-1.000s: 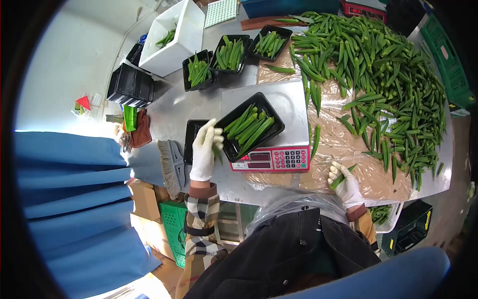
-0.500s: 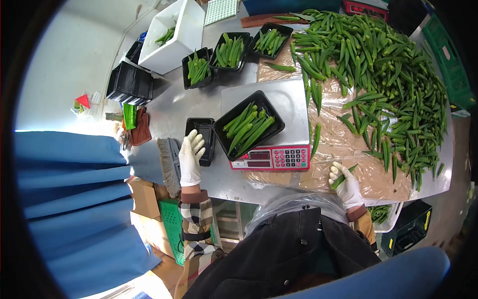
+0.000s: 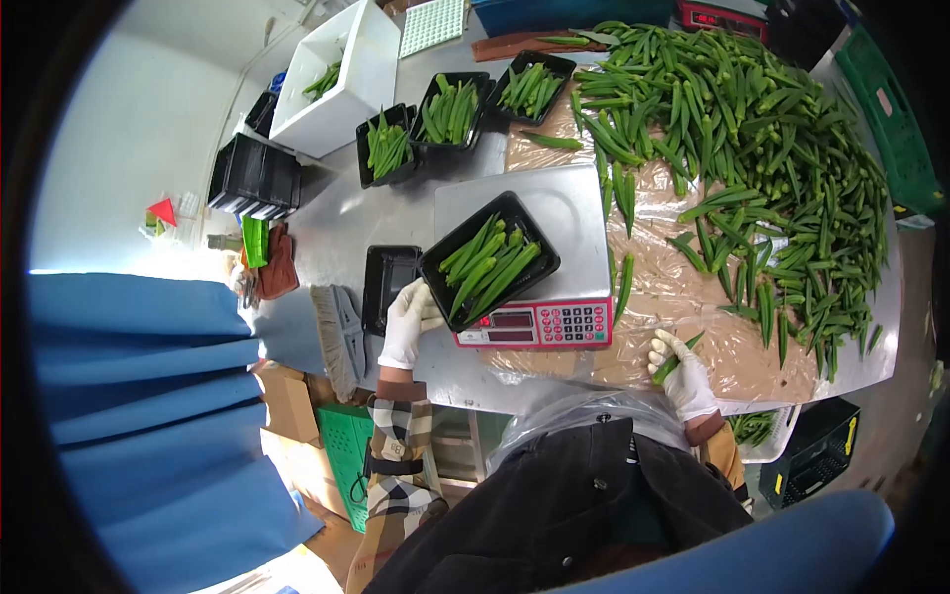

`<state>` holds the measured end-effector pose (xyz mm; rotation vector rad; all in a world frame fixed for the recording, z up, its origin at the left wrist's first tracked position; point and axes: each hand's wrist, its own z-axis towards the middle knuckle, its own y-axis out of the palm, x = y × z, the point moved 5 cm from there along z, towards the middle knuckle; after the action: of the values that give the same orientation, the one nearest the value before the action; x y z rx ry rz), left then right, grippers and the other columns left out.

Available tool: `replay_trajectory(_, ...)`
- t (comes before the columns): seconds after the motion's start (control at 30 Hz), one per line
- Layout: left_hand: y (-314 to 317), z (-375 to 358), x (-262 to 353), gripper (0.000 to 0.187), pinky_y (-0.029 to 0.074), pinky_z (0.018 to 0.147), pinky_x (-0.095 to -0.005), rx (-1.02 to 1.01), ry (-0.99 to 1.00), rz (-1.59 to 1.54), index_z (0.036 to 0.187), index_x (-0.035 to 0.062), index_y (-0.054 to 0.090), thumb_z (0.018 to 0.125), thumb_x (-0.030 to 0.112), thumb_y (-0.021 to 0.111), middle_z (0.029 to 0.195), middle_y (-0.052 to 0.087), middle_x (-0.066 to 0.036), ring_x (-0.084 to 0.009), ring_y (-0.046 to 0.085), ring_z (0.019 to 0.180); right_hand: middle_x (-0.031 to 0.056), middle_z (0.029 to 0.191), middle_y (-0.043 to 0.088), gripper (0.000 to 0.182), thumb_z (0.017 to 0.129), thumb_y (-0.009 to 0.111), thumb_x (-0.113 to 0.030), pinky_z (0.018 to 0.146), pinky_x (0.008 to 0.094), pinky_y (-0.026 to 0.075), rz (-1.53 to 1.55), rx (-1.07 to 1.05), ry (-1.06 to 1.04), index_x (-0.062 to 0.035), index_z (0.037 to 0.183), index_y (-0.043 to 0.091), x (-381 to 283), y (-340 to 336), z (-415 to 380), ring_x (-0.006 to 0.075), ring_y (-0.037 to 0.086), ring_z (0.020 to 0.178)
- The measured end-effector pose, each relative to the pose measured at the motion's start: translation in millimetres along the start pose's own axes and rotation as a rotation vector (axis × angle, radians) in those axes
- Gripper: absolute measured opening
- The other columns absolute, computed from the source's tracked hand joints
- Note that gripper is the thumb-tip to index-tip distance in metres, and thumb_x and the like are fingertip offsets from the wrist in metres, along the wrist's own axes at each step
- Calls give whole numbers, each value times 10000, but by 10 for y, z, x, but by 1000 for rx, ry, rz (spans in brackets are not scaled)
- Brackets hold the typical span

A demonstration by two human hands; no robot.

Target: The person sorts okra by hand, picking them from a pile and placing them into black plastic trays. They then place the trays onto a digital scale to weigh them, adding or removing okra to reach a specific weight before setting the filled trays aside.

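Note:
My left hand (image 3: pixel 408 323), in a white glove, is beside the lower-left side of a black tray (image 3: pixel 546 270) holding several okra pods (image 3: pixel 489 265). Its fingers are extended, with the fingertips right at the tray's rim. The tray rests at an angle on the silver pan (image 3: pixel 579 213) of a red-fronted scale (image 3: pixel 572 325). Just above and behind my left hand lies another black tray (image 3: pixel 388 279) with no okra in it. To the right of the scale, my gloved right hand (image 3: pixel 685 381) is closed around a green okra pod (image 3: pixel 666 370), over plastic-covered cardboard.
A large okra heap (image 3: pixel 732 119) covers the table's right side. Three filled black trays (image 3: pixel 447 111) stand behind the scale, near a white foam box (image 3: pixel 332 89). Stacked black trays (image 3: pixel 254 178) and a brush (image 3: pixel 339 337) are at left. Green crates (image 3: pixel 896 129) border the right.
My left hand has moved right and slightly down, from over the bare tray to the edge of the okra tray. The right hand stays almost in place with its okra.

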<state>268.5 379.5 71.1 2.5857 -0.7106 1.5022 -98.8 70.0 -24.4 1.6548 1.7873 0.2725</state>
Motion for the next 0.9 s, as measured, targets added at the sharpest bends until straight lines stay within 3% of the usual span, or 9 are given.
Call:
replay_trajectory(0.03,47,42,12,387,571,713,-290,7,-5,73,1325,22,522,992,213,573,1044,677,-66,-134,662,841,58,917,631,313,1006,500,-199,683,322,497,13,6,-1,7,1224,589,-10,9,-3,177,574,746)
replay_trajectory(0.07,198,14,115,250,546,552,-235,-45,19,9,1190,53,603,962,156,603,918,670,-24,-85,626,654,57,919,631,311,1006,499,-199,684,323,497,20,8,1,6,1223,588,-10,-6,11,176,574,746)
replay_trajectory(0.13,169,327,-56,216,547,551,-233,-108,74,105,1162,56,619,959,122,581,916,675,-31,-88,641,670,56,922,631,308,1006,497,-198,686,325,497,33,11,4,5,1220,587,0,-49,45,176,572,745)
replay_trajectory(0.43,1405,1636,1228,187,587,589,-362,-240,97,-168,1095,-5,612,926,57,566,986,690,-111,-253,699,790,64,905,647,260,1000,525,-192,662,326,500,74,97,-51,-15,1172,606,-194,-2,87,186,591,718)
replay_trajectory(0.53,1798,2194,1530,62,606,622,-413,-81,33,-107,959,0,574,914,42,579,906,665,-176,-306,687,748,59,900,649,263,1003,525,-199,657,326,499,67,116,-94,-15,1172,606,-292,-28,45,184,593,712)
replay_trajectory(0.63,1915,2866,1368,215,598,796,-465,-127,7,-256,1079,-67,489,950,89,564,1045,618,-263,-393,666,880,42,880,625,266,999,528,-198,648,311,488,88,98,-130,-16,1181,596,-331,-76,28,170,577,715)
replay_trajectory(0.67,1898,2872,1355,185,617,727,-460,-164,17,-400,1062,-52,508,939,68,578,968,612,-212,-368,672,813,34,871,612,266,997,529,-195,645,307,483,84,113,-135,-17,1184,592,-359,-75,-3,164,567,714)
replay_trajectory(0.73,1820,2510,1497,299,594,820,-435,-268,4,-420,1190,-69,501,950,92,580,1126,612,-232,-363,670,947,34,877,613,270,999,527,-199,650,302,488,66,147,-148,-16,1189,590,-397,-61,-74,159,571,726)
replay_trajectory(0.9,789,1714,1302,396,532,869,-326,-57,500,-170,1335,-16,520,965,102,598,1253,608,-150,-209,627,1080,55,900,661,287,1007,534,-232,596,300,519,-166,163,-169,-16,1181,609,-368,-29,-127,173,628,726)
